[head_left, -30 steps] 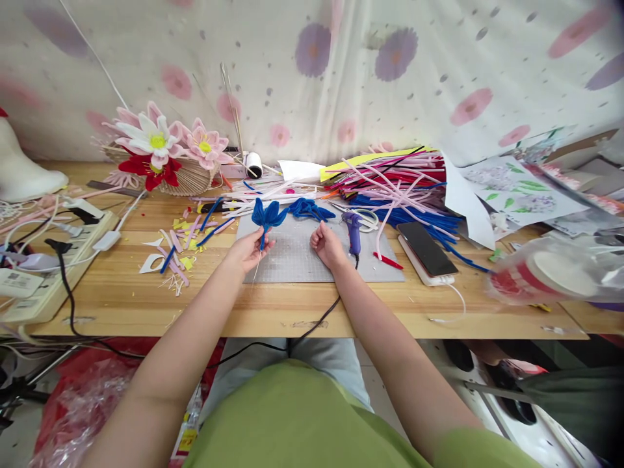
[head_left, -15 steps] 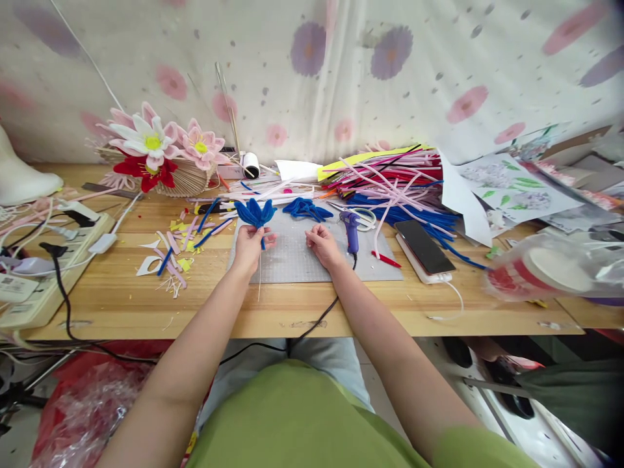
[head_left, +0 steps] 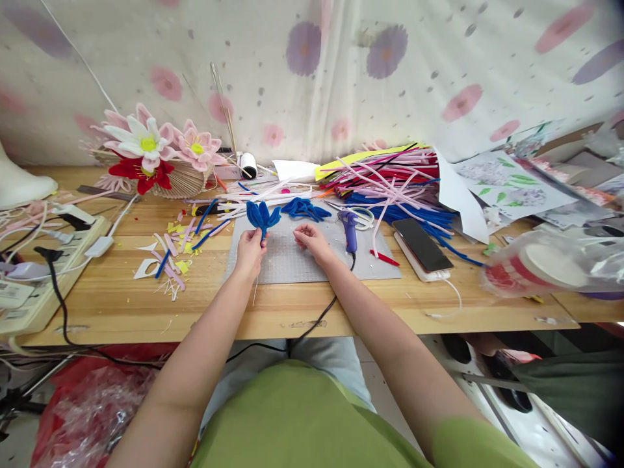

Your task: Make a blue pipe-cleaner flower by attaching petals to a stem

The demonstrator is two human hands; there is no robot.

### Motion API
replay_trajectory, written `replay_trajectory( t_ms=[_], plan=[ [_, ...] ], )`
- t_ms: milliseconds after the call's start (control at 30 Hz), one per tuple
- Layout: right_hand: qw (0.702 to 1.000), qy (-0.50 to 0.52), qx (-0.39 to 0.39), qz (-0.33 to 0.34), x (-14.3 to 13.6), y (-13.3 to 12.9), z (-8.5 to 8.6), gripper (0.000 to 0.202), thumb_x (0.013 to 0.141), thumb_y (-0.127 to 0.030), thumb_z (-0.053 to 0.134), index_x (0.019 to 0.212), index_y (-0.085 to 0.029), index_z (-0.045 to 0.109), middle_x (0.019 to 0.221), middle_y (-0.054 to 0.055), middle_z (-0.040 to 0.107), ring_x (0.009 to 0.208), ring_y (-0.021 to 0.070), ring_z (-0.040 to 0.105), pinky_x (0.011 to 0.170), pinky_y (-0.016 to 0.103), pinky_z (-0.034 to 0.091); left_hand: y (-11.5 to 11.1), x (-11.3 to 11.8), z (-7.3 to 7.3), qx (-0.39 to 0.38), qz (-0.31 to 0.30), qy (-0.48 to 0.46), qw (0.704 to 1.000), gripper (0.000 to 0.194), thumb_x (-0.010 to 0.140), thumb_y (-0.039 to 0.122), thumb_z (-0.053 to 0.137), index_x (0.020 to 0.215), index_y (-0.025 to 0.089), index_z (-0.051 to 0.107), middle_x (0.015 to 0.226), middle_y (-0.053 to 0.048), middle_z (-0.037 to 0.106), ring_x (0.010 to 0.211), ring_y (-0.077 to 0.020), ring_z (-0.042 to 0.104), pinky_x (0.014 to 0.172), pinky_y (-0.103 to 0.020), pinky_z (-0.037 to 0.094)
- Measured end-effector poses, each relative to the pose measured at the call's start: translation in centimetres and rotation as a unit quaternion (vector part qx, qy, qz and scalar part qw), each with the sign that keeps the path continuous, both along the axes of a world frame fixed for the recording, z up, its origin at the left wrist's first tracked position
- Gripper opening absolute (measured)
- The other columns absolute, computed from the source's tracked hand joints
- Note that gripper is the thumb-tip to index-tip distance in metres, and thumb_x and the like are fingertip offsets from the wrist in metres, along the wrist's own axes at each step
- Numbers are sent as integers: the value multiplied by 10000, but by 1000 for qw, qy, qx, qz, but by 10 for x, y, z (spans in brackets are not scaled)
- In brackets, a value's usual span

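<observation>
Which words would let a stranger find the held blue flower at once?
On the wooden table, find the gray mat near the front middle. At its left side, the left hand holds the blue flower, petals upward, a thin wire showing below the hand. Another blue piece lies at the mat's far edge; only this flower is held.

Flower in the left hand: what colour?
The flower is blue, best seen in the head view.

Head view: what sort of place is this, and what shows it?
Probably a craft workspace: the left hand holds a blue fuzzy flower, a purple glue gun lies on a grey mat, and colourful fuzzy stems lie behind.
</observation>
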State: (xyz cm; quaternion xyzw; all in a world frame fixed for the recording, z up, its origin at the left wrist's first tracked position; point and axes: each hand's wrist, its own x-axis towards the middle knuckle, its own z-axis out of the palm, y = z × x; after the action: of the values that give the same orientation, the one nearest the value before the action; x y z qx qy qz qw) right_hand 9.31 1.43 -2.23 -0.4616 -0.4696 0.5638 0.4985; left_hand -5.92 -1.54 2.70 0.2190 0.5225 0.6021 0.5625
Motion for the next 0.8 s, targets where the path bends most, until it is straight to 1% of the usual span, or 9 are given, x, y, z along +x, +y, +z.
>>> replay_trajectory(
  t_ms=[133, 200, 267, 400, 467, 600, 667, 733, 800],
  plan=[
    [1000, -19, -17, -12, 3, 7, -2, 263, 594, -380, 672, 704, -199, 515, 520, -67, 491, 465, 72, 425, 452, 214, 317, 5, -11, -1, -24, 8, -50, 998, 196, 871, 119, 473, 686, 154, 418, 587, 5, 561, 400, 0, 380, 360, -104, 200],
    [998, -51, -9, -23, 5, 11, -4, 207, 616, -345, 648, 701, -201, 526, 513, -65, 482, 459, 80, 414, 454, 222, 311, 8, -18, -1, -38, 7, -77, 996, 213, 875, 99, 456, 671, 147, 421, 581, 2, 541, 397, 2, 368, 351, -98, 195],
    [994, -100, 11, -51, 9, 16, -6, 148, 644, -312, 621, 702, -204, 538, 532, -54, 497, 485, 96, 429, 479, 233, 323, 11, -24, -3, -45, 0, -105, 993, 209, 868, 94, 469, 666, 140, 439, 588, -1, 533, 401, 3, 369, 343, -92, 198],
    [966, -222, 63, -120, 13, 26, -8, 58, 707, -269, 567, 727, -215, 565, 594, -29, 538, 583, 134, 481, 597, 267, 367, 13, -29, -12, -22, -17, -160, 987, 190, 856, 109, 496, 670, 132, 470, 630, -15, 545, 436, 1, 407, 352, -83, 236],
    [950, -269, 79, -134, 13, 31, -7, 62, 716, -243, 563, 771, -227, 587, 608, -23, 539, 611, 152, 487, 648, 285, 374, 14, -31, -19, -1, -24, -186, 982, 183, 859, 119, 486, 677, 132, 482, 655, -21, 555, 456, -5, 426, 366, -87, 267],
    [929, -338, 94, -115, 7, 44, -3, 224, 714, -178, 591, 923, -257, 610, 668, 8, 573, 703, 203, 530, 737, 328, 378, 17, -37, -29, 12, -37, -220, 975, 168, 848, 91, 466, 689, 132, 499, 697, -33, 573, 496, -16, 465, 407, -98, 329],
    [915, -381, 82, -106, 3, 51, -1, 246, 716, -169, 600, 948, -251, 608, 710, 32, 594, 749, 226, 547, 760, 350, 379, 19, -42, -31, 12, -30, -230, 973, 168, 834, 51, 462, 693, 135, 497, 712, -29, 578, 521, -14, 489, 427, -91, 342],
    [901, -415, 75, -103, 1, 58, 1, 209, 709, -155, 606, 901, -236, 613, 735, 48, 606, 771, 231, 554, 764, 357, 383, 21, -46, -33, 17, -26, -247, 969, 170, 832, 29, 455, 709, 137, 502, 729, -25, 582, 557, -14, 520, 443, -83, 348],
    [895, -428, 80, -99, 0, 64, 2, 144, 686, -132, 613, 794, -227, 614, 726, 45, 605, 761, 218, 551, 752, 343, 387, 22, -48, -33, 18, -33, -265, 963, 162, 841, 36, 450, 731, 136, 516, 740, -25, 584, 597, -20, 550, 457, -82, 359]
  ],
)
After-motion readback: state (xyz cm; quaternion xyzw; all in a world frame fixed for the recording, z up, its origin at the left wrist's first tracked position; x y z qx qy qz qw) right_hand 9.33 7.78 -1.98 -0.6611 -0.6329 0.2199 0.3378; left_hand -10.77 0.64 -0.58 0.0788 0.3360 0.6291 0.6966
